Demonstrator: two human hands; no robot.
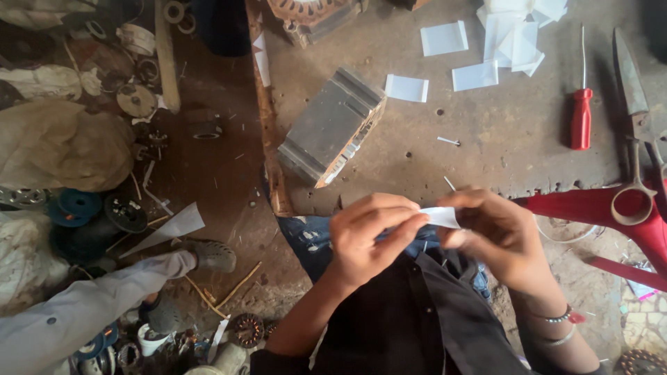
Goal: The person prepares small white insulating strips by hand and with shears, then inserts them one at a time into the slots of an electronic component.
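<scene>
White paper strip (440,217) is pinched at both ends: left hand (368,232) grips its left end between thumb and fingers, right hand (497,232) its right end, both held over the near edge of the bench (500,139). Metal block (332,126) lies toward the bench's left edge; red screwdriver (581,114) and shears (638,118) toward the right.

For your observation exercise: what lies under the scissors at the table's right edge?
Under the scissors lie the worn table and a red frame, seen through one handle ring. Anything beneath the blades is covered.
</scene>
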